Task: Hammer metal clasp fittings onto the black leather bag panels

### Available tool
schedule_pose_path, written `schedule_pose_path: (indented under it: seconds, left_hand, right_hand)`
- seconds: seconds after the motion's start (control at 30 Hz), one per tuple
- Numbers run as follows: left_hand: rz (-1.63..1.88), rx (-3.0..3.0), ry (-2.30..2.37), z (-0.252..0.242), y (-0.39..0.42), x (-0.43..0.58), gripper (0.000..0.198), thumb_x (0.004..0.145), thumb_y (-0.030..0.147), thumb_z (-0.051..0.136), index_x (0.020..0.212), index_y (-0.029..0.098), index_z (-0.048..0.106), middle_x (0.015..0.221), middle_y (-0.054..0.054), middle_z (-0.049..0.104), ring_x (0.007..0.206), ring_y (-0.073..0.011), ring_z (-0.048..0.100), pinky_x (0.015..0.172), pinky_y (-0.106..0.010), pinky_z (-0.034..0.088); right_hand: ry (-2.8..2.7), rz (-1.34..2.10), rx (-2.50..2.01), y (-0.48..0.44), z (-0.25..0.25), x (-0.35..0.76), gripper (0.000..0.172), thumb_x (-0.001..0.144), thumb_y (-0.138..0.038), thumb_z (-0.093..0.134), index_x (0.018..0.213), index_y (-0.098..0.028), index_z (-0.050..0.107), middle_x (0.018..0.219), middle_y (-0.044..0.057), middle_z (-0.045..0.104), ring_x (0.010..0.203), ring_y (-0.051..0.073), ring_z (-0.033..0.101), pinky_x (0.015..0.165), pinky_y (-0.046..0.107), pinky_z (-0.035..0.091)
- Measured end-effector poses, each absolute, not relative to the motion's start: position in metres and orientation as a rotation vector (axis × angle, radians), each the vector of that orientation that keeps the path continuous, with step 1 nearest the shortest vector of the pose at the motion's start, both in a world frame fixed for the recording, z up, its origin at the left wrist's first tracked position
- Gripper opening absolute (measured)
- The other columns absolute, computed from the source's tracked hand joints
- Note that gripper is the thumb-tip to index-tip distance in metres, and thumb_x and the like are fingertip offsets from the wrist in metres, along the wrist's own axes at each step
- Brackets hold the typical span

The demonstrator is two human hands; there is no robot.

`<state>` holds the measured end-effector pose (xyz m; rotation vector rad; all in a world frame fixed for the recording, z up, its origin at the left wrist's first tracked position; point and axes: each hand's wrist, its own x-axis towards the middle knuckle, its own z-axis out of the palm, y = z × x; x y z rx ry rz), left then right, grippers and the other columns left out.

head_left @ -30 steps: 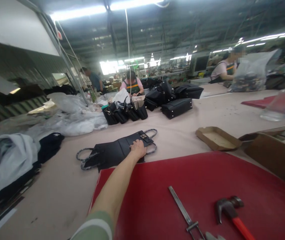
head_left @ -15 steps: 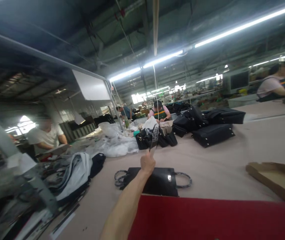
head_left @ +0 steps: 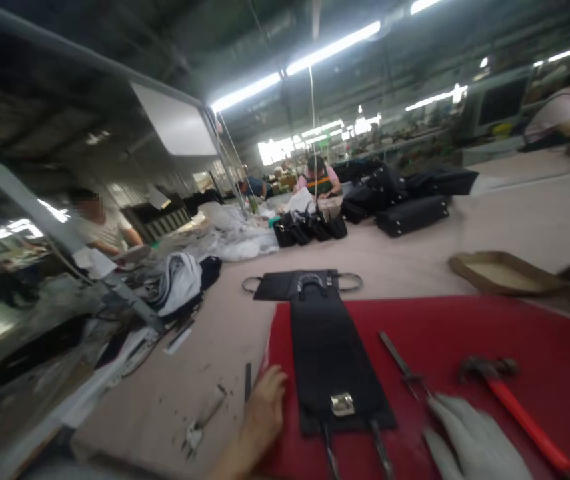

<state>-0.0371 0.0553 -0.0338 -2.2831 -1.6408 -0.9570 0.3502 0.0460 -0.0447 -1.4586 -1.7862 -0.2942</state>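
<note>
A long black bag panel [head_left: 332, 357] with a metal clasp [head_left: 342, 403] lies lengthwise on the red mat [head_left: 465, 333]. My left hand [head_left: 265, 410] is bare and rests at the mat's left edge, just beside the panel. Its fingers are loosely bent and hold nothing I can see. My right hand [head_left: 469, 437] wears a white glove and lies on the mat right of the panel, fingers stretched out. A second black panel [head_left: 285, 285] with looped handles lies flat just beyond the mat.
A red-handled hammer [head_left: 519, 407] and a thin metal tool [head_left: 399, 363] lie on the mat. Pliers [head_left: 202, 423] lie on the table at left, and a cardboard tray [head_left: 505, 273] sits at right. Black bags [head_left: 412, 213] stand further back. Other people work at left and behind.
My left arm reached out to the far panel, lifted a piece and drew back. A black panel now lies on the red mat, and my gloved right hand has come into view.
</note>
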Motion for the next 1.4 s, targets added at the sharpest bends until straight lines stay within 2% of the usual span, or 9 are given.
schedule_pose_path:
  seconds: [0.07, 0.2, 0.37, 0.47, 0.7, 0.87, 1.1, 1.27, 1.4]
  left_hand:
    - [-0.931, -2.239, -1.907, -0.029, 0.039, -0.030, 0.036, 0.098, 0.017, 0.042, 0.122, 0.016, 0.068, 0.126, -0.014, 0.073, 0.121, -0.0254, 0.069, 0.108, -0.045, 0.057]
    - [-0.715, -2.439, -2.082, -0.017, 0.036, -0.001, 0.044, 0.100, 0.031, 0.052, 0.139, 0.012, 0.059, 0.151, -0.018, 0.055, 0.145, -0.0290, 0.048, 0.124, -0.047, 0.039]
    - [-0.533, -2.502, -2.136, -0.009, 0.035, 0.038, 0.060, 0.095, 0.039, 0.062, 0.148, 0.012, 0.052, 0.164, -0.020, 0.037, 0.155, -0.0349, 0.031, 0.128, -0.052, 0.028]
    - [-0.536, -2.552, -2.105, -0.008, 0.033, 0.047, 0.061, 0.094, 0.039, 0.063, 0.148, 0.012, 0.053, 0.165, -0.022, 0.034, 0.156, -0.0369, 0.028, 0.129, -0.053, 0.026]
    - [-0.639, -2.641, -1.964, -0.009, 0.002, 0.037, 0.061, 0.092, 0.032, 0.063, 0.149, 0.013, 0.049, 0.164, -0.022, 0.035, 0.155, -0.0378, 0.030, 0.125, -0.062, 0.032]
    - [-0.812, -2.639, -1.885, -0.008, -0.013, 0.032, 0.050, 0.089, 0.032, 0.067, 0.135, 0.013, 0.059, 0.155, -0.022, 0.048, 0.147, -0.0376, 0.043, 0.122, -0.058, 0.039]
    - [-0.919, -2.584, -1.764, -0.018, -0.019, 0.030, 0.048, 0.092, 0.038, 0.066, 0.130, 0.011, 0.060, 0.150, -0.024, 0.051, 0.145, -0.0382, 0.047, 0.123, -0.055, 0.040]
    - [-0.948, -2.589, -1.736, -0.019, -0.019, 0.028, 0.048, 0.092, 0.040, 0.066, 0.130, 0.012, 0.060, 0.149, -0.023, 0.053, 0.144, -0.0376, 0.048, 0.121, -0.055, 0.042]
    - [-1.145, -2.597, -1.719, -0.008, -0.017, 0.009, 0.029, 0.096, 0.030, 0.061, 0.121, 0.015, 0.065, 0.133, -0.015, 0.067, 0.128, -0.0284, 0.063, 0.115, -0.046, 0.051]
  right_hand:
    - [-1.829, -0.186, -1.555, 0.026, -0.032, 0.351, 0.041, 0.096, -0.038, 0.044, 0.118, -0.015, 0.070, 0.120, 0.016, 0.071, 0.111, 0.034, 0.065, 0.102, 0.053, 0.050]
    - [-1.798, -0.036, -1.603, 0.017, -0.015, 0.331, 0.040, 0.099, -0.039, 0.047, 0.125, -0.014, 0.064, 0.120, 0.015, 0.070, 0.112, 0.032, 0.063, 0.109, 0.053, 0.044]
    - [-1.964, 0.120, -1.509, -0.001, -0.009, 0.289, 0.048, 0.092, -0.038, 0.062, 0.134, -0.015, 0.062, 0.133, 0.017, 0.064, 0.126, 0.036, 0.056, 0.119, 0.063, 0.028]
    - [-2.046, 0.122, -1.511, -0.017, -0.010, 0.273, 0.043, 0.087, -0.034, 0.067, 0.127, -0.017, 0.069, 0.144, 0.018, 0.056, 0.136, 0.040, 0.047, 0.120, 0.064, 0.027]
    - [-2.062, 0.084, -1.390, -0.051, -0.011, 0.271, 0.026, 0.090, -0.039, 0.063, 0.100, -0.016, 0.073, 0.144, 0.020, 0.053, 0.127, 0.041, 0.053, 0.113, 0.066, 0.039]
    - [-2.142, -0.053, -1.213, -0.059, -0.017, 0.272, 0.034, 0.087, -0.050, 0.064, 0.077, -0.017, 0.067, 0.136, 0.025, 0.054, 0.118, 0.048, 0.054, 0.097, 0.070, 0.050]
    - [-2.139, -0.239, -1.178, -0.065, -0.024, 0.266, 0.043, 0.093, -0.052, 0.053, 0.072, -0.016, 0.064, 0.127, 0.029, 0.057, 0.107, 0.050, 0.058, 0.085, 0.070, 0.054]
    - [-2.144, -0.138, -1.121, -0.051, -0.020, 0.278, 0.029, 0.097, -0.048, 0.048, 0.100, -0.023, 0.064, 0.114, 0.021, 0.066, 0.097, 0.042, 0.066, 0.088, 0.068, 0.052]
    - [-2.095, -0.174, -1.236, -0.020, -0.001, 0.282, 0.033, 0.098, -0.048, 0.050, 0.116, -0.022, 0.062, 0.102, 0.018, 0.070, 0.087, 0.038, 0.068, 0.082, 0.058, 0.056]
